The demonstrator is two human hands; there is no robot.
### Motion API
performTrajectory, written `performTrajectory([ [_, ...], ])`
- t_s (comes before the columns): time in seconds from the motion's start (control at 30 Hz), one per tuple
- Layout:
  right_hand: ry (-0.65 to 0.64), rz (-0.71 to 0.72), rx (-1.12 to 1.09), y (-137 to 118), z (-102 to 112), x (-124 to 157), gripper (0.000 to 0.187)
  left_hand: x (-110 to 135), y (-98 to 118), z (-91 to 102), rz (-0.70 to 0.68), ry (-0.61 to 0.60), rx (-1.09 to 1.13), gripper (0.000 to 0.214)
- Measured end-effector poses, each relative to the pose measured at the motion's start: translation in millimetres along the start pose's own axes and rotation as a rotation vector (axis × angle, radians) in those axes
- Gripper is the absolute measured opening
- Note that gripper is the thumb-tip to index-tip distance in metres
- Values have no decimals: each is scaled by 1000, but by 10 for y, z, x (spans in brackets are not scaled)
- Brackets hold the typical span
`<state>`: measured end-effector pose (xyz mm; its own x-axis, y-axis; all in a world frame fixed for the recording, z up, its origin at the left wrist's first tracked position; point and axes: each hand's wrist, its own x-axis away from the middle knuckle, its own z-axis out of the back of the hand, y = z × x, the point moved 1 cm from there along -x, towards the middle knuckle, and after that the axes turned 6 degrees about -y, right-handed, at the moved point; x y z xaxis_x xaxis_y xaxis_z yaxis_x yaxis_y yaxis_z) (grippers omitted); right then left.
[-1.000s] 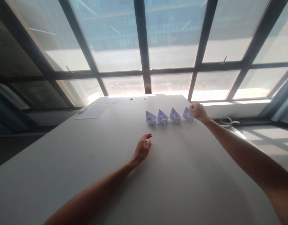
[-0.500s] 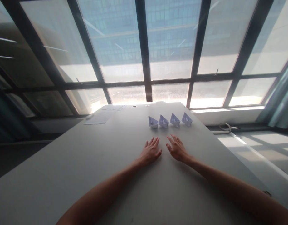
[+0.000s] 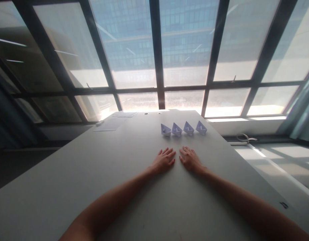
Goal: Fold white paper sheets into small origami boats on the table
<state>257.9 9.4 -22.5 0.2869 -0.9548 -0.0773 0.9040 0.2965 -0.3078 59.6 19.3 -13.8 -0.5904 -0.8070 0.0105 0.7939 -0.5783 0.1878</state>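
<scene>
My left hand (image 3: 164, 159) lies palm down on the white table (image 3: 94, 167), fingers stretched forward and holding nothing. Beside it, a small gap apart, my right hand (image 3: 190, 160) rests flat in the same way, also bare. Just beyond the fingertips several folded white paper boats stand in a row across the table. The leftmost paper boat (image 3: 165, 130) is ahead of my left hand; the rightmost paper boat (image 3: 201, 128) stands past my right hand, farther to the right. Neither hand touches a boat.
Flat sheets of paper (image 3: 107, 125) lie at the table's far left. Two small round holes sit near the far edge. A dark small object (image 3: 284, 205) is at the right edge. Large framed windows rise behind, with a curtain (image 3: 301, 110) at the right and a cable (image 3: 244, 138) below.
My right hand has lowered and its fingers have settled flat on the table. The left hand has barely shifted. The whole view has moved slightly; the boats stand as before.
</scene>
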Motion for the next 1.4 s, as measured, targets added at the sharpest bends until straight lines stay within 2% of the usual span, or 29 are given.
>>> performTrajectory([
  [0.53, 38, 27, 36, -8, 20, 4, 49, -15, -30, 4, -2, 27, 26, 49],
  [0.77, 34, 20, 43, -28, 14, -6, 50, -158, -205, 112, -26, 156, 143, 50],
  [0.87, 36, 21, 37, -31, 11, -11, 49, -351, -326, 279, 71, 206, 187, 51],
  [1.03, 33, 23, 14, -41, 21, 3, 47, -756, -549, 540, 350, 260, 203, 55],
  [1.23, 38, 23, -8, -60, 25, 12, 47, -1043, -771, 522, 500, 267, 252, 48],
  [1.4, 42, 20, -10, -76, 17, 15, 47, -1112, -816, 481, 519, 260, 269, 27],
])
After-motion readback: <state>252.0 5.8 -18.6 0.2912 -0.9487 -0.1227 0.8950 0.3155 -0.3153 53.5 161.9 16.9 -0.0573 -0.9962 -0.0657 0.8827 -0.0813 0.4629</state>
